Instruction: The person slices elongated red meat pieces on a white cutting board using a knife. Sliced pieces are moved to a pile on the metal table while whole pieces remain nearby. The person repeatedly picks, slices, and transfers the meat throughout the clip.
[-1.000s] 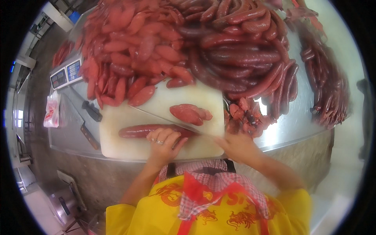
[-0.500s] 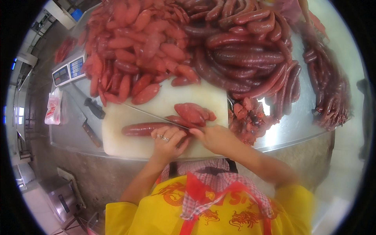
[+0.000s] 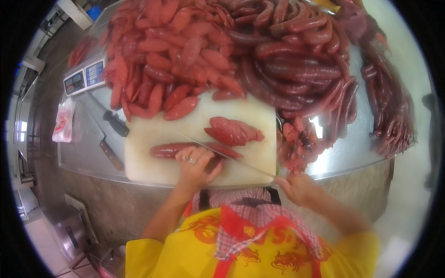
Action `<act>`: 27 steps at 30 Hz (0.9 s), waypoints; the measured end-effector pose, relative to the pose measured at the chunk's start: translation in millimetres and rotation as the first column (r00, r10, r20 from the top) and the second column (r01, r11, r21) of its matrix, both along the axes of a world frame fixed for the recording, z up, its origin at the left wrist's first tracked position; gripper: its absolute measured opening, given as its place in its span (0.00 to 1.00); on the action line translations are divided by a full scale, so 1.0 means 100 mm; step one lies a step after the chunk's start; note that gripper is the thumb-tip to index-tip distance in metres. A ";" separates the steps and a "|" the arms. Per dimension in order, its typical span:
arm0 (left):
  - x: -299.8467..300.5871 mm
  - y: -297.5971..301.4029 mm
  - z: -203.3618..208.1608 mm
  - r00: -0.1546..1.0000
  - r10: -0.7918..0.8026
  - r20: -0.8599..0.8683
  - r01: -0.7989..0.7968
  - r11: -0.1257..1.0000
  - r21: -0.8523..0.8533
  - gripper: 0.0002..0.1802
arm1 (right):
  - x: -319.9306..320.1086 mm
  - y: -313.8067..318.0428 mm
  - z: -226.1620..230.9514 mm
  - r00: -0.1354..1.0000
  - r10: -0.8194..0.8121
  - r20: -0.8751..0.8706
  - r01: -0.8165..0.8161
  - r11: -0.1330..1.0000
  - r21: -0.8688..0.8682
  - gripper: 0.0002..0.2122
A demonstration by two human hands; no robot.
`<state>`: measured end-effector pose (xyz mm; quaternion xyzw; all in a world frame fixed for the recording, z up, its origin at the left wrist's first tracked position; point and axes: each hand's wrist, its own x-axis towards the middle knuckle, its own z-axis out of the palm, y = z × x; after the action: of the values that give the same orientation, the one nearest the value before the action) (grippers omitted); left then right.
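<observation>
A dark red sausage (image 3: 164, 149) lies crosswise on the white cutting board (image 3: 143, 172). My left hand (image 3: 194, 166), with a ring on one finger, presses it down with curled fingers. Past the board's right edge, my right hand (image 3: 299, 189) is closed around a knife, its handle hidden in the fist. The long, thin knife blade (image 3: 250, 166) slants across the sausage just right of my left fingers, its tip pointing to the far left. Several obliquely cut sausage slices (image 3: 232, 131) lean together on the board, just beyond the blade.
A heap of sliced sausage (image 3: 162, 55) covers the far left, with whole sausages (image 3: 296, 69) beside it. Sausage scraps (image 3: 299, 143) lie right of the board. Left are two knives (image 3: 111, 155), a scale (image 3: 85, 78) and a packet (image 3: 64, 123). Tied sausages (image 3: 389, 102) are at far right.
My right hand has drawn the knife back toward me and to the right, off the board. My left hand stays on the sausage. The whole view has shifted slightly.
</observation>
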<state>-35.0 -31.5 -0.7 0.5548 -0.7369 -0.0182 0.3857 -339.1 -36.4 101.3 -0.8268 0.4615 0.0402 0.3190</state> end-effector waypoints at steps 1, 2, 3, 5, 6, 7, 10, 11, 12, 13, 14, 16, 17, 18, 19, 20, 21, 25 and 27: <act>0.00 0.00 0.00 1.000 -0.013 0.022 0.012 1.000 0.012 0.19 | 0.22 -0.12 -0.20 0.996 0.083 -0.020 -0.085 0.992 -0.092 0.19; -0.01 0.00 0.00 0.999 -0.023 0.031 0.023 1.000 -0.001 0.19 | 0.44 -0.23 -0.35 0.974 0.205 -0.100 -0.221 0.958 -0.181 0.18; 0.00 0.00 0.01 0.999 -0.029 0.038 0.030 1.000 -0.005 0.19 | 0.66 -0.32 -0.48 0.983 0.178 -0.043 -0.182 0.971 -0.157 0.18; 0.03 0.02 0.02 0.998 -0.039 0.048 0.040 0.999 -0.012 0.19 | 0.95 -0.46 -0.64 0.997 0.079 -0.024 -0.080 0.996 -0.047 0.18; 0.05 0.03 0.02 0.997 -0.052 0.053 0.053 0.998 -0.019 0.19 | 1.02 -0.49 -0.68 1.000 -0.013 -0.001 0.013 1.000 0.009 0.19; 0.08 0.04 0.03 0.998 -0.040 0.052 0.041 0.999 -0.024 0.19 | 1.04 -0.50 -0.65 0.996 -0.070 0.054 0.070 0.997 0.012 0.19; 0.19 0.04 0.03 0.998 -0.014 0.065 0.018 0.998 -0.055 0.21 | 0.64 -0.29 -0.30 0.998 0.061 -0.022 -0.062 0.997 -0.051 0.25; 0.23 0.05 0.04 0.997 -0.007 0.076 0.011 0.999 -0.053 0.21 | 0.45 -0.18 -0.14 0.993 -0.109 -0.032 0.112 0.991 0.077 0.24; 0.25 0.04 0.03 0.997 0.003 0.071 0.002 0.997 -0.076 0.22 | 0.23 -0.04 0.06 0.968 -0.238 -0.083 0.249 0.950 0.189 0.24; 0.26 0.04 0.03 0.998 -0.005 0.067 0.008 0.999 -0.047 0.21 | 0.09 0.10 0.23 0.963 -0.259 -0.077 0.268 0.947 0.176 0.23; 0.27 0.04 0.03 0.999 -0.013 0.049 0.015 0.999 -0.045 0.20 | 0.00 0.21 0.34 0.961 -0.275 -0.008 0.273 0.951 0.142 0.22; 0.27 0.03 0.02 0.999 -0.016 0.031 0.017 0.999 -0.033 0.19 | -0.11 0.27 0.46 0.947 -0.226 -0.228 0.263 0.954 0.145 0.21; 0.26 0.03 0.02 1.000 -0.007 0.027 0.008 1.000 -0.018 0.19 | -0.08 0.27 0.46 0.908 -0.194 -0.371 0.269 0.950 0.160 0.20; 0.24 0.04 0.02 1.000 0.006 0.010 -0.006 1.000 -0.017 0.19 | 0.01 0.22 0.37 0.967 -0.113 -0.228 0.135 0.987 0.087 0.20; 0.23 0.04 0.02 1.000 0.007 0.010 -0.006 1.000 -0.003 0.19 | 0.16 0.10 0.20 0.992 -0.013 -0.123 0.014 1.000 0.008 0.21; 0.22 0.04 0.02 1.000 0.013 -0.001 -0.013 1.000 -0.007 0.19 | 0.32 -0.01 0.04 0.989 0.110 -0.103 -0.116 0.992 -0.048 0.22; 0.21 0.04 0.02 0.999 0.027 -0.017 -0.027 1.000 -0.004 0.19 | 0.50 -0.12 -0.14 0.998 -0.008 -0.063 0.009 1.000 0.017 0.23; 0.26 0.05 0.03 1.000 -0.013 0.000 0.013 0.999 -0.030 0.18 | 1.06 -0.38 -0.54 0.998 -0.070 0.006 0.069 0.994 0.085 0.25; 0.33 0.04 0.04 1.000 -0.026 0.013 0.026 0.998 -0.055 0.20 | 1.15 -0.43 -0.55 0.987 -0.064 0.147 0.063 0.998 0.011 0.24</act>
<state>-2.1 -27.2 3.6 0.5344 -0.7468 0.0006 0.3959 -224.3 -79.4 46.7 -0.8114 0.4627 -0.0296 0.3560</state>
